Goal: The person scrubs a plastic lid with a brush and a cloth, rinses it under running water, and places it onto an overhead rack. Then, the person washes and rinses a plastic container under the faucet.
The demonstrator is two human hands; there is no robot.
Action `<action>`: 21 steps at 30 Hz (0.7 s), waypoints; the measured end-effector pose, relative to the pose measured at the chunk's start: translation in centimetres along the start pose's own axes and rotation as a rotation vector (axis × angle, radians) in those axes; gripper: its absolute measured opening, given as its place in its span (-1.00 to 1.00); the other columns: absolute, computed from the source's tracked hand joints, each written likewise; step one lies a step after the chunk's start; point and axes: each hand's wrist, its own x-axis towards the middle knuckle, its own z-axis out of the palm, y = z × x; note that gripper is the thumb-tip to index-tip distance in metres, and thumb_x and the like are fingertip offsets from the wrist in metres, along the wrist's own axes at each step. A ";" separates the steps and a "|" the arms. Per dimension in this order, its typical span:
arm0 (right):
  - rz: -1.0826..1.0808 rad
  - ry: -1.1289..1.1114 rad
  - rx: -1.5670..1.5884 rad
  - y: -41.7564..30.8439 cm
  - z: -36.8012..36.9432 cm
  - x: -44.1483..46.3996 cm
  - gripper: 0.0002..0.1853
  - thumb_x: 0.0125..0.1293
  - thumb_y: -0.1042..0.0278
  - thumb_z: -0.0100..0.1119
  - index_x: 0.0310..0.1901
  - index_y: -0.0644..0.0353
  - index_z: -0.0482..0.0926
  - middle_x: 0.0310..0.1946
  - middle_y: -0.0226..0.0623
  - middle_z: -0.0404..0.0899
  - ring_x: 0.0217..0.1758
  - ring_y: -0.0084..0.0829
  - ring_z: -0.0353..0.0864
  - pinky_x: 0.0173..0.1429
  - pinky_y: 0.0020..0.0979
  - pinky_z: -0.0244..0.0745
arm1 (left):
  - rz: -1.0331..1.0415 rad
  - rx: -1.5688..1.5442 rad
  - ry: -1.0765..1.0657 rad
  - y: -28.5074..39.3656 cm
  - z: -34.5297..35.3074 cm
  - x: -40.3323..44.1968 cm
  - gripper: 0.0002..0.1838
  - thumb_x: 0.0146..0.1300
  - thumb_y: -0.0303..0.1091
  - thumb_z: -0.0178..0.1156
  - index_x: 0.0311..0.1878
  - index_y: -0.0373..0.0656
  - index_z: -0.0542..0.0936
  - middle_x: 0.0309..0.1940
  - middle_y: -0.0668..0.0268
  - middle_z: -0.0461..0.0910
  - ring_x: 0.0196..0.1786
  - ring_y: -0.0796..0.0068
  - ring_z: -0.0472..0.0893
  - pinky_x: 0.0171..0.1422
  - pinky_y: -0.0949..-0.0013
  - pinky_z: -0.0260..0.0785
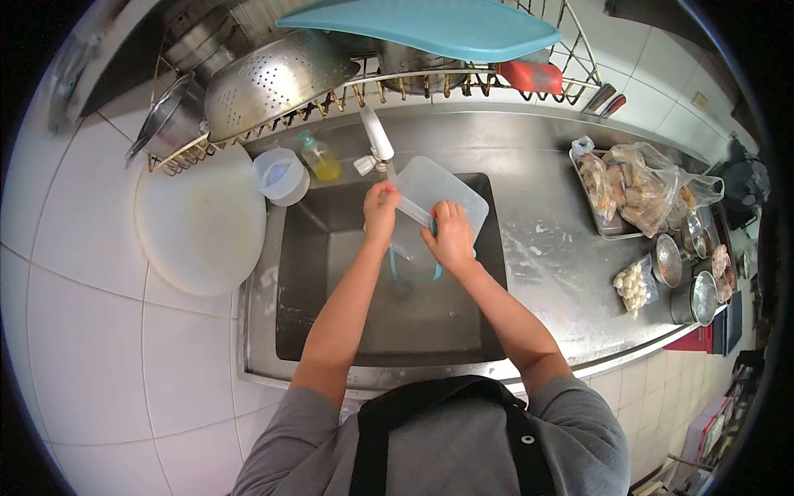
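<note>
Over the sink [380, 331], my left hand [381, 213] is closed on the left end of a narrow translucent plastic piece [413, 211], just below the white tap [376, 136]. The fingers of my right hand [452, 236] are pressed round its other end, where a bit of blue shows. Behind my hands a translucent plastic container or lid [451, 183] leans over the sink's back edge. A light blue curved rim [415, 281] shows lower in the sink, between my forearms.
White tub [286, 183] and soap bottle [320, 159] stand behind the sink, a round white board [201, 219] at left. Overhead is a rack with a colander [281, 83] and blue board [422, 26]. At right are bagged food [645, 186], bowls [667, 260] and a small bag [633, 287].
</note>
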 end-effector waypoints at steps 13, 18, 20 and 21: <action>0.004 0.075 0.106 -1.2 -0.8 -2.3 -0.65 -0.03 0.44 0.35 -0.23 0.23 0.40 -0.28 -0.15 0.42 -0.17 -0.08 0.43 -0.11 -0.15 0.39 | -0.737 -0.895 0.189 5.7 -0.7 -1.7 -0.50 0.46 -0.17 -0.04 0.31 -0.31 0.33 0.26 -0.03 0.40 0.26 0.16 0.45 0.39 0.15 0.32; 0.015 0.039 0.225 -0.6 0.4 -3.3 -0.66 0.02 0.45 0.35 -0.21 0.22 0.40 -0.27 -0.19 0.41 -0.15 -0.12 0.44 -0.11 -0.18 0.41 | -0.478 -1.139 -0.167 3.9 -0.4 -2.1 -0.44 0.51 -0.12 -0.15 0.40 -0.35 0.25 0.39 -0.08 0.28 0.47 0.13 0.27 0.52 -0.01 0.16; -0.019 0.055 0.211 0.2 0.9 -2.9 -0.64 0.02 0.44 0.36 -0.19 0.22 0.40 -0.25 -0.16 0.42 -0.14 -0.07 0.42 -0.09 -0.14 0.39 | -0.441 -1.172 -0.285 4.9 0.1 -2.8 -0.44 0.51 -0.13 -0.13 0.39 -0.36 0.26 0.41 -0.05 0.26 0.47 0.15 0.27 0.53 0.00 0.14; -0.038 0.064 0.203 0.3 0.9 -2.5 -0.64 0.01 0.44 0.36 -0.18 0.22 0.40 -0.24 -0.14 0.42 -0.14 -0.05 0.42 -0.09 -0.13 0.38 | -0.404 -1.093 -0.264 5.1 0.6 -2.9 -0.44 0.49 -0.14 -0.09 0.39 -0.34 0.27 0.39 -0.04 0.30 0.46 0.16 0.29 0.51 0.04 0.18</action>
